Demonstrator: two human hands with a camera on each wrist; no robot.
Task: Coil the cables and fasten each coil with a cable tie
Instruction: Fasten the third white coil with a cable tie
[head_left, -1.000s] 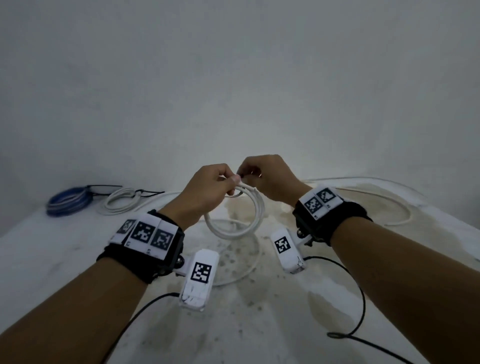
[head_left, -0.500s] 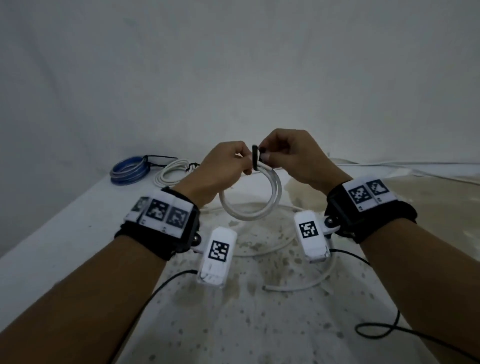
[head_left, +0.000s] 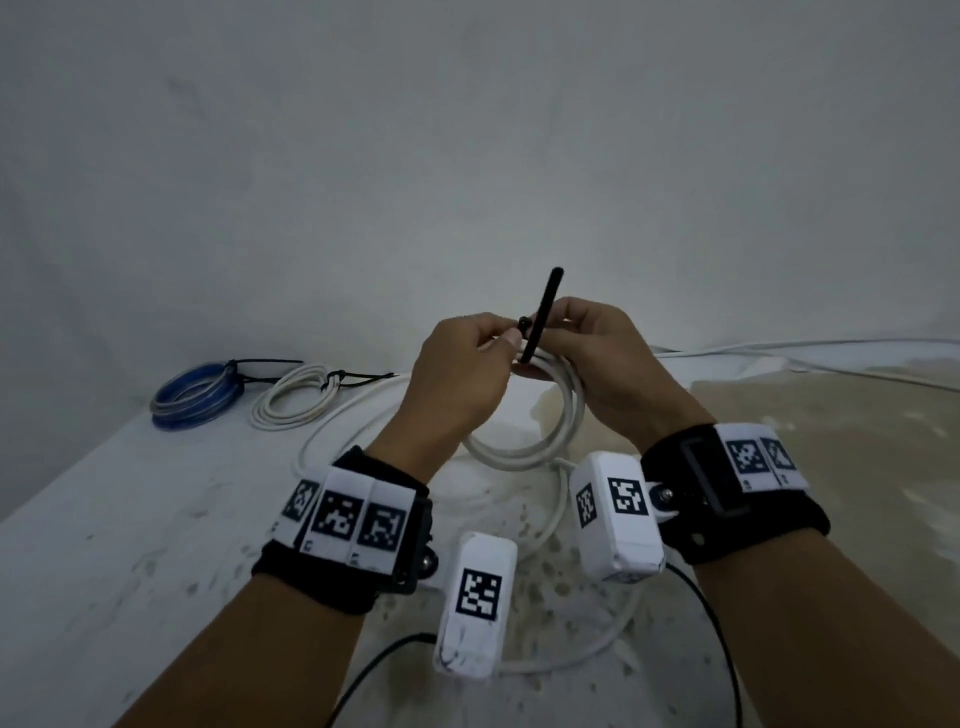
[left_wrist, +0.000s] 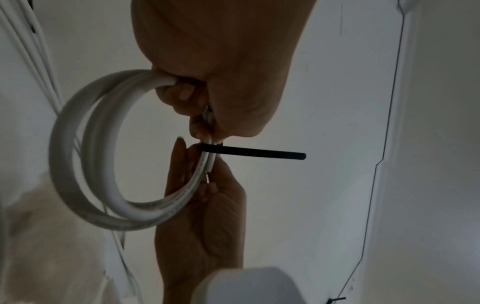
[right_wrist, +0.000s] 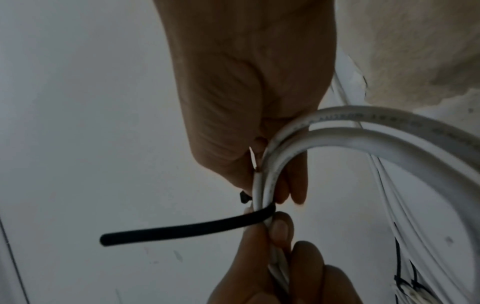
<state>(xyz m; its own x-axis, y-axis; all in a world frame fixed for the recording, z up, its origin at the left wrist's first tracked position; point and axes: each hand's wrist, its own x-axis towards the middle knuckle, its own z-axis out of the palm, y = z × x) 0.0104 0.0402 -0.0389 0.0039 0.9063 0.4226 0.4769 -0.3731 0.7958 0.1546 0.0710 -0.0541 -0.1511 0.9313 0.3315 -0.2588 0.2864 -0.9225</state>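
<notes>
White coil (head_left: 540, 441): both hands are pinching it.
Left hand (head_left: 457, 374): gripping the black cable tie (head_left: 540, 312) head.
Right hand (head_left: 608, 364): should be feeding the tail through squarely.

Both forearms raised; left hand (head_left: 462, 374) and right hand (head_left: 597, 364) fingertips pinched, meeting.

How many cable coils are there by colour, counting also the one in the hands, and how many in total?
White coils: 2, one held in both hands, one tied on the table
Blue coils: 1, tied on the table
Total: 3
</notes>
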